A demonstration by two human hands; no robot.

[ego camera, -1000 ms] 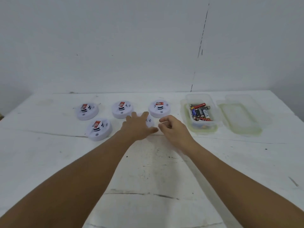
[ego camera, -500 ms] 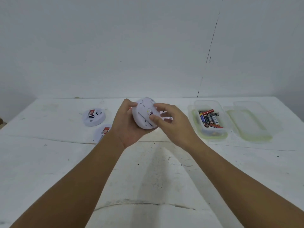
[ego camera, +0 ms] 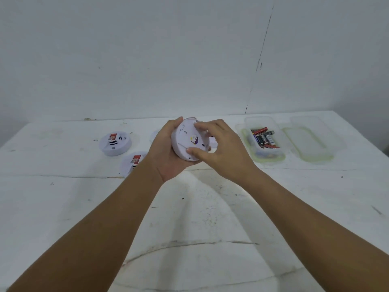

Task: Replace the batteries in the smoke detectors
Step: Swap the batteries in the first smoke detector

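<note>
Right hand fingers curl over the far rim and thumb on the near rim of the smoke detector, cupped from the left by the left hand, underside facing the person, above the table's middle.

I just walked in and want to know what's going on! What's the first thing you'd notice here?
Two hands in the middle hold up a round white smoke detector, back side showing: the left hand cups it, the right hand pinches its rim. To the right, an open clear box holds colourful batteries, its lid beside it. More detectors sit on the white table, left.
</note>
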